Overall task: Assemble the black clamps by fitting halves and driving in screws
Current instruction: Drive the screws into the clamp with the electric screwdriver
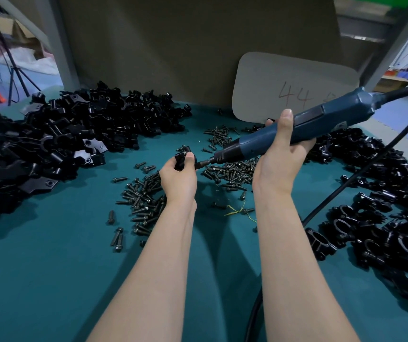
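**Black clamp at the driver bit: a screw is going in**

Black plastic clamp (pixel 182 159) sits above the teal cloth-covered table (pixel 50 280), pinched in the curled fingers and thumb of the left hand (pixel 177 176), near the middle of the bench. The right hand (pixel 280 149) is wrapped around the blue corded electric screwdriver (pixel 321 122), thumb pointing up across its barrel. The screwdriver slopes down to the left, and its bit meets the clamp's right side.

Judging by this, the halves are already fitted and the step in hand is driving a screw; whether it is seated cannot be told, as the thumb hides the joint.

Small dark metal screws (pixel 143 198) lie scattered beneath both hands. A heap of loose black clamp halves (pixel 57 134) fills the left of the table, and assembled black clamps (pixel 383 218) pile up on the right.

Next, the bit likely needs to stay square to the screw head while the left hand resists the twist, then the finished piece would go to the right-hand pile.
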